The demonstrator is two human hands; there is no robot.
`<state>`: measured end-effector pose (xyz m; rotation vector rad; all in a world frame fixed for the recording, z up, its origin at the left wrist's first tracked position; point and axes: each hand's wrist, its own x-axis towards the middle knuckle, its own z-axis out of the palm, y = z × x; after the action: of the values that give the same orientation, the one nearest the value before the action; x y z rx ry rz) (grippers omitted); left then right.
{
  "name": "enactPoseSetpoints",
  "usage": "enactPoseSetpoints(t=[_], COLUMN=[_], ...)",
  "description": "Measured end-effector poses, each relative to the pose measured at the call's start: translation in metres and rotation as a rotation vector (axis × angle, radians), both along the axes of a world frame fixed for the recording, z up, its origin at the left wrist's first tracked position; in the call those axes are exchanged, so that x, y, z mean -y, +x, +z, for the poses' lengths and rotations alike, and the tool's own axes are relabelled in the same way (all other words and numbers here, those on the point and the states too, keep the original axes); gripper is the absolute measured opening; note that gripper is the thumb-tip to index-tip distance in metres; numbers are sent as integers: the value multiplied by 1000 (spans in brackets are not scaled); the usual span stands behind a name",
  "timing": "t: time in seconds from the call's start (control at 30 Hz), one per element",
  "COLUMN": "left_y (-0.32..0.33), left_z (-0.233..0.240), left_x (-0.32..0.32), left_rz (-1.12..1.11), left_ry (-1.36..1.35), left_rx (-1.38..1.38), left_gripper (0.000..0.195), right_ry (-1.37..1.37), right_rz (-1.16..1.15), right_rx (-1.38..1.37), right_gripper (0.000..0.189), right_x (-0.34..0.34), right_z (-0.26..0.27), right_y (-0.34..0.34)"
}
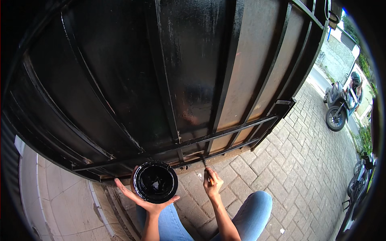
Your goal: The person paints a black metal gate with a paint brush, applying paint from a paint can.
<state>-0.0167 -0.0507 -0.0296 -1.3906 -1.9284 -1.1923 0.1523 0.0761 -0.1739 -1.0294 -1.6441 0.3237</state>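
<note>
My left hand (pixel 147 205) holds up an open can of black paint (pixel 155 182), its thumb and fingers spread around the sides. The rim is smeared with paint and light glints on the dark surface inside. In my right hand (pixel 213 182) is a paintbrush (pixel 205 162) with an orange handle, its dark bristles at the lower rail of a metal gate (pixel 193 99). The gate's upright bars and its left and middle panels look black and partly glossy; several panels on the right look brownish.
Herringbone pavers (pixel 289 171) lie below and right of the gate. A tiled step (pixel 69 198) with a raised edge is at the left. A parked motorcycle (pixel 336 117) stands at the upper right, another (pixel 355 183) at the right rim.
</note>
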Motion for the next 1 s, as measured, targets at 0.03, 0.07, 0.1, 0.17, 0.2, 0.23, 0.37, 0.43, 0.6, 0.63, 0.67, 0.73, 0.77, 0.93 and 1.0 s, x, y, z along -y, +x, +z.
enactPoseSetpoints(t=[0.03, 0.07, 0.1, 0.17, 0.2, 0.23, 0.37, 0.43, 0.6, 0.63, 0.67, 0.73, 0.77, 0.93, 1.0], left_y=[0, -1, -1, -3, -4, -4, 0, 1, 0, -1, -2, -1, 0, 1, 1], left_z=[-1, -4, -7, -13, -16, -15, -12, -12, -11, -11, -11, -12, -12, -4, -3], left_x=[-1, -5, -8, -11, -12, -11, -10, -11, -11, -11, -10, -10, -11, -8, -12], left_rz=[2, -94, -193, -161, -128, -131, -83, -99, -77, -77, -76, -78, -85, -190, -272], left_ry=[0, 86, 173, 226, 276, 276, 225, 246, 263, 262, 261, 260, 256, 139, 230], left_rx=[-1, 88, 178, 147, 117, 119, 103, 138, 160, 160, 147, 138, 139, 171, 218], left_gripper=[142, 142, 142, 138, 136, 136, 136, 136, 135, 135, 135, 134, 134, 143, 143], right_ry=[54, 50, 47, 15, -35, -69, -91, -70, 17, 42, 10, -46, -52, -131, -212], right_rz=[-60, -66, -75, -28, 67, 139, 219, 213, -90, -103, -69, 58, 138, 257, 188], right_rx=[27, 52, 79, 77, 111, 99, -49, -76, -9, -5, -6, 6, -22, -146, -196], right_gripper=[26, 27, 28, 30, 31, 26, 25, 24, 23, 23, 24, 25, 22, 19, 16], right_x=[1, 2, 3, 13, 19, 23, 24, 17, 1, 2, 7, 19, 20, 20, 12], right_z=[1, 1, 2, 3, 6, 10, 10, 3, -2, 2, 2, 6, 8, 11, 7], right_y=[1, 0, 1, -9, -14, -21, -26, -19, -2, -4, -9, -18, -24, -21, -9])
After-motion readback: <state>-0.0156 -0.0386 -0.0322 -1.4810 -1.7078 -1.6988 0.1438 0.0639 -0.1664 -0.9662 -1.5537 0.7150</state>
